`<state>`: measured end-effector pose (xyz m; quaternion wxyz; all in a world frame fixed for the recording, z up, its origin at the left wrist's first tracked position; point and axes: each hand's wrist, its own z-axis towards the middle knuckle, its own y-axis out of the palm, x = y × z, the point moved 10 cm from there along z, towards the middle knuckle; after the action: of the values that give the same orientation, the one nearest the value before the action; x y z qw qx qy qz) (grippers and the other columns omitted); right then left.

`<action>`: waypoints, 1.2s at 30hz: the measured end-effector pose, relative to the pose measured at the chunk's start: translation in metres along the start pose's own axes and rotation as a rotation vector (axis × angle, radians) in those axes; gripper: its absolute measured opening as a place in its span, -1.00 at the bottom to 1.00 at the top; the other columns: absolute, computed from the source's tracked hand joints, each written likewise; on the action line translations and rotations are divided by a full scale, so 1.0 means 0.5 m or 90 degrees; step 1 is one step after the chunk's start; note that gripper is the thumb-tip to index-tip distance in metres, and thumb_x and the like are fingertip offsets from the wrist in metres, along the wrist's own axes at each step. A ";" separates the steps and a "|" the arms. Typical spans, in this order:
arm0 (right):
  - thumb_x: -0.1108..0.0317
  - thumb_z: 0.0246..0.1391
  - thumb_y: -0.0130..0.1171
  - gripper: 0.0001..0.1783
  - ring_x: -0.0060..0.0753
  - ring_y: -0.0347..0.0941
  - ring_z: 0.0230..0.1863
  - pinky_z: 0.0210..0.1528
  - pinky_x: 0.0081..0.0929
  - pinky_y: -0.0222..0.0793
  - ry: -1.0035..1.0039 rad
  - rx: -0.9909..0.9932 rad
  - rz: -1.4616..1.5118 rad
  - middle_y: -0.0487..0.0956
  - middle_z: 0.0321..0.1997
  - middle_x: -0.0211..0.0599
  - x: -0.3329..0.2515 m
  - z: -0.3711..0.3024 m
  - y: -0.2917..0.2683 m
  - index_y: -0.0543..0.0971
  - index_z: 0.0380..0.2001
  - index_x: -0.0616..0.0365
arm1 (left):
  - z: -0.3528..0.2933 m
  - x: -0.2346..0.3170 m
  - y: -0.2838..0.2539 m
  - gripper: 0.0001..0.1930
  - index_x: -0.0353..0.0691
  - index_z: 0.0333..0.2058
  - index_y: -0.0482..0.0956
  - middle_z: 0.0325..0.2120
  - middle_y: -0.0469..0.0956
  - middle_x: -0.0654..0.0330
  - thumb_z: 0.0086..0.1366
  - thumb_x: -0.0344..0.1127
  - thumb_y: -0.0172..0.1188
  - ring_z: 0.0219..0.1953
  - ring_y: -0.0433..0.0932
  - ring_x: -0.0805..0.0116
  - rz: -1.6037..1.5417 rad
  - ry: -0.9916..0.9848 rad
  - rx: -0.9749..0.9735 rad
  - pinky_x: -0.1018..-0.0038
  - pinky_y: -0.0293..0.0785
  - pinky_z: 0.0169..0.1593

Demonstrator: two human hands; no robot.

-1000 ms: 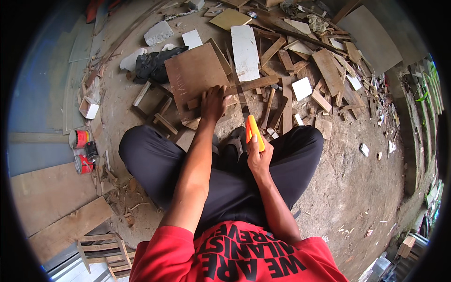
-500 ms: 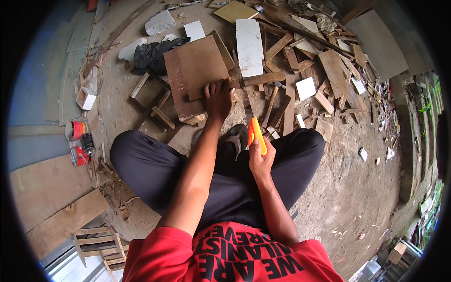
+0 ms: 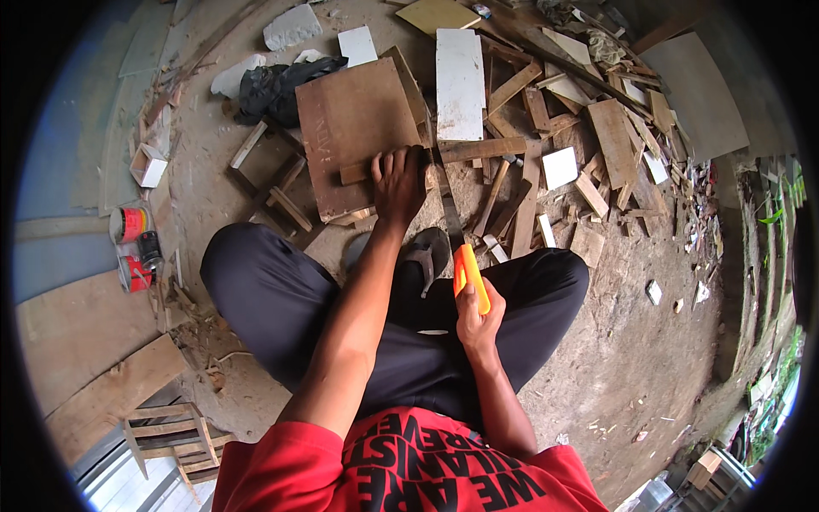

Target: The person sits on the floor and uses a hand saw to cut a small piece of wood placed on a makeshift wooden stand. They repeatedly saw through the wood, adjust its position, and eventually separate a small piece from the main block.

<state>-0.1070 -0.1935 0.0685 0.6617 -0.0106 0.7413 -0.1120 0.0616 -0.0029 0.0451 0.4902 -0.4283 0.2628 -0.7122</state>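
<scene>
My left hand [image 3: 398, 183] is closed over a wooden batten [image 3: 485, 148], holding it down on a brown wooden box [image 3: 354, 115]. The batten's right end sticks out past the box edge. In my right hand [image 3: 479, 317] is a handsaw, gripped by its orange-yellow handle [image 3: 470, 278]. Its narrow blade [image 3: 450, 210] runs away from me and crosses the batten just right of my left hand. How deep the blade sits in the wood I cannot tell.
A hammer [image 3: 495, 194] lies right of the saw. Beyond it spreads a heap of scrap wood [image 3: 610, 136]. A white board [image 3: 459, 85] lies behind the batten, and a black plastic bag [image 3: 277, 90] behind the box. Red cans [image 3: 132, 224] stand at the left.
My right hand has pulled the saw back toward me, with more blade showing on the near side of the batten. My left hand keeps its hold on the batten.
</scene>
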 end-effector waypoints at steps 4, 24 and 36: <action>0.21 0.30 0.08 -0.61 -0.69 0.23 -0.63 -0.58 -0.55 0.13 0.028 0.000 0.027 0.34 -0.69 -0.48 0.007 -0.012 -0.002 0.44 -0.52 0.30 | 0.000 -0.001 0.002 -0.70 -0.06 0.00 0.50 -0.12 0.50 0.17 0.30 -0.22 0.18 0.01 0.45 0.13 0.002 -0.010 -0.004 0.12 0.15 0.28; 0.25 0.29 0.08 -0.61 -0.69 0.20 -0.64 -0.59 -0.54 0.10 0.003 -0.012 -0.040 0.30 -0.70 -0.44 -0.022 -0.021 -0.002 0.39 -0.56 0.27 | -0.001 -0.005 0.005 -0.69 -0.06 0.01 0.48 -0.11 0.49 0.16 0.32 -0.19 0.17 0.02 0.44 0.12 0.001 -0.019 -0.018 0.06 0.14 0.29; 0.25 0.29 0.07 -0.63 -0.69 0.20 -0.62 -0.58 -0.55 0.11 0.003 -0.020 -0.059 0.30 -0.70 -0.46 -0.034 -0.018 -0.006 0.41 -0.55 0.29 | 0.003 -0.008 0.007 -0.68 -0.06 0.00 0.48 -0.12 0.49 0.16 0.31 -0.18 0.18 0.01 0.44 0.12 0.001 -0.021 -0.022 0.08 0.13 0.29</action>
<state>-0.1142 -0.1922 0.0863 0.6537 -0.0554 0.7433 -0.1311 0.0652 -0.0003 0.0419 0.4875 -0.4481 0.2670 -0.7002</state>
